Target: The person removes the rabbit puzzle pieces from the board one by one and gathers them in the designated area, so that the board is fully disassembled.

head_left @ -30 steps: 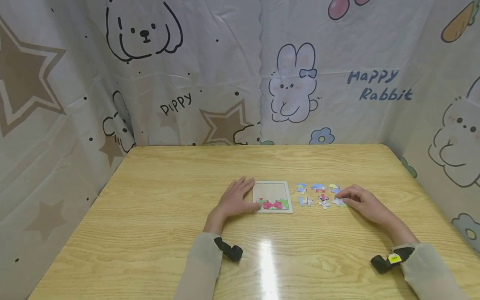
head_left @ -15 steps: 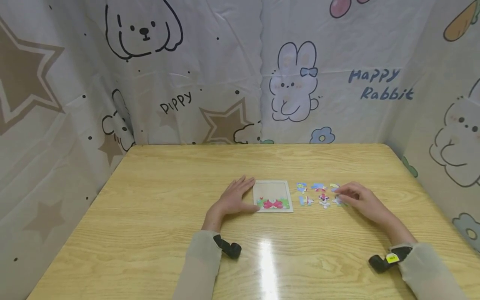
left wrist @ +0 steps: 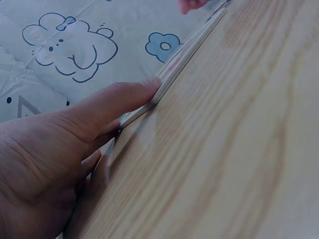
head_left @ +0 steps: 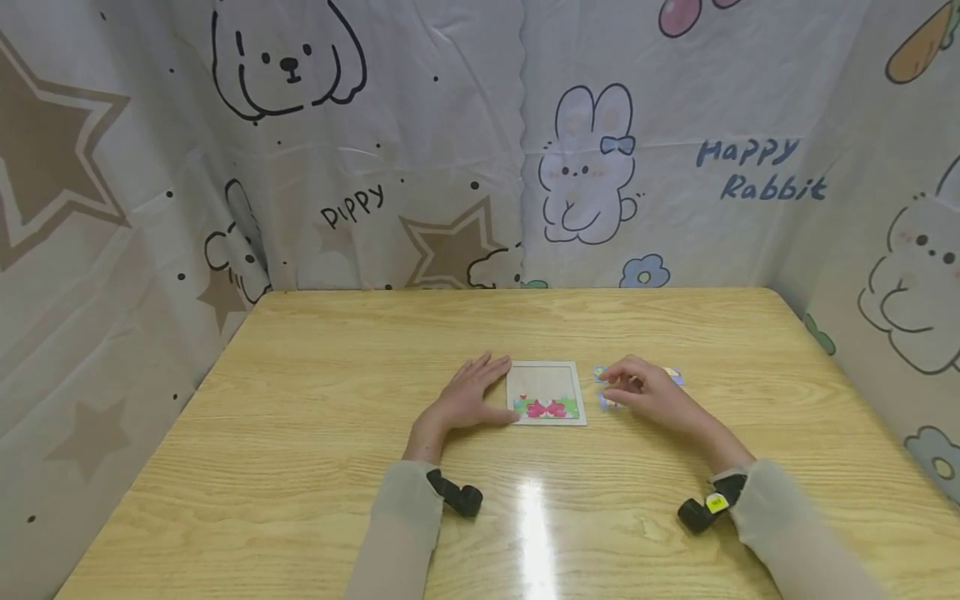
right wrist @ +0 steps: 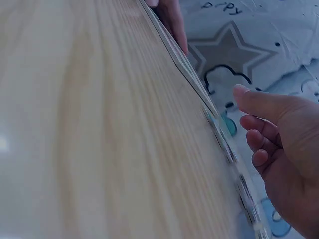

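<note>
My left hand (head_left: 468,398) lies at the left side of a square puzzle tray (head_left: 543,422), fingers extended and thumb at its near-left corner. In the left wrist view, the thumb (left wrist: 132,95) rests on the tray's edge. A picture strip of red shapes on green (head_left: 546,408) fills the tray's near part; bare backing shows above it. My right hand (head_left: 651,396) is over the loose puzzle pieces (head_left: 673,374), its fingers bent and thumb apart from them. No piece shows between thumb and fingers in the right wrist view (right wrist: 294,144). Most pieces are hidden beneath this hand.
The wood-grain table (head_left: 360,350) extends around the tray and pieces. A printed curtain (head_left: 450,150) hangs behind and along both sides. Black wrist-worn cameras (head_left: 701,514) sit at both sleeves. A bright reflection lies on the table in front of the tray.
My right hand has moved left from the rightmost loose pieces to over the left ones, now covering several. My left hand and the tray have stayed in place.
</note>
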### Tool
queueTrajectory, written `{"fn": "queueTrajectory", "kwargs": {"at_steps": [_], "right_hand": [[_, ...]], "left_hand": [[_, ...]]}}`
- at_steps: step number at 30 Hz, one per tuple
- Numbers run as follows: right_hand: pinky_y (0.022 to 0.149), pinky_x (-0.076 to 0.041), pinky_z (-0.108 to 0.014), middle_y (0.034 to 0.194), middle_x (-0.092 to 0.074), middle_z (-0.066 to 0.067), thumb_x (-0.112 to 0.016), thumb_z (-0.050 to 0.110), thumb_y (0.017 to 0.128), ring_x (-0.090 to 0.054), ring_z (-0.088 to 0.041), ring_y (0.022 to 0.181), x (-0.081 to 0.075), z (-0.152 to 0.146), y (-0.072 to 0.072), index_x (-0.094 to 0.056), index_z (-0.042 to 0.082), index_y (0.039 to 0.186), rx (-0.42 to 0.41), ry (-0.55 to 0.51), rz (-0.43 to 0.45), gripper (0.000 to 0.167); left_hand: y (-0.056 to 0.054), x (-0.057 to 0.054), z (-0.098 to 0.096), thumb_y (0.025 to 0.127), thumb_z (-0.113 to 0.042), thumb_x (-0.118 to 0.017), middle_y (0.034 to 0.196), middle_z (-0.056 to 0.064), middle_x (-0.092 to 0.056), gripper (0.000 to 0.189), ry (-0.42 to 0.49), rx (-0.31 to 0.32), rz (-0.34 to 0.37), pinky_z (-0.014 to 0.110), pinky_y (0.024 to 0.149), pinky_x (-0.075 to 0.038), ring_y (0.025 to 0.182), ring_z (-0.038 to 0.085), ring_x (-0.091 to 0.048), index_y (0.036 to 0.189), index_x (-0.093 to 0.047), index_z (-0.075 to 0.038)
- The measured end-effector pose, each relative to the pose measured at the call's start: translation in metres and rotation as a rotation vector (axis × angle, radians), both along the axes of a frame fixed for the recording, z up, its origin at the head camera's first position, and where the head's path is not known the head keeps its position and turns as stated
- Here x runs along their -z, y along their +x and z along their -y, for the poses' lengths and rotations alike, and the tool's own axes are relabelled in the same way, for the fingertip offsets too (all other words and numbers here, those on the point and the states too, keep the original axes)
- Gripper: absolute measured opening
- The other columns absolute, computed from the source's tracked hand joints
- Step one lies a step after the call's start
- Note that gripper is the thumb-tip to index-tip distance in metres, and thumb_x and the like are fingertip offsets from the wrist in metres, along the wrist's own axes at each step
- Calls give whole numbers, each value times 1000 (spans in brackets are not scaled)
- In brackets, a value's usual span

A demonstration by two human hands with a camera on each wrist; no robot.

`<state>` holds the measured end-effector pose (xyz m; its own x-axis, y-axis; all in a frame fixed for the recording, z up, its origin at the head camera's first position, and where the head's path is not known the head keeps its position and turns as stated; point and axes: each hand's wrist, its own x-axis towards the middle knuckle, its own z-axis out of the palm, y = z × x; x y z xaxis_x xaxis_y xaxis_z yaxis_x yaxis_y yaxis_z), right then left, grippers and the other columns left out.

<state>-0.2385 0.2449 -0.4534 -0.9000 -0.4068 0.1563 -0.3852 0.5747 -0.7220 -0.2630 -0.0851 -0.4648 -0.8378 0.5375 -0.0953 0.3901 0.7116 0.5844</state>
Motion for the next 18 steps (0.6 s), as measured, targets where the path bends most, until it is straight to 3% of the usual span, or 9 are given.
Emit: {"fn": "queueTrajectory", "kwargs": {"at_steps": [11,18], "right_hand": [[74,-48,-19,102,-62,-3,-69,21,92,-51,-10,86,-1,54,-10,-65,11,116,-129,41,69,26],[86,-53,-23,114,-64,-9,-67,19,93,-60,-17,101,-5,80,-13,-62,7,119,-203,65,127,29]], "left_hand": [[2,-1,1,84,-47,-71,165,-4,-22,89,10,-6,0,44,130,-3,156,21,-5,156,-27,-19],[1,-3,1,84,-47,-72,165,-4,-22,89,23,-6,11,45,130,-2,156,22,-5,156,-27,-19]]}}
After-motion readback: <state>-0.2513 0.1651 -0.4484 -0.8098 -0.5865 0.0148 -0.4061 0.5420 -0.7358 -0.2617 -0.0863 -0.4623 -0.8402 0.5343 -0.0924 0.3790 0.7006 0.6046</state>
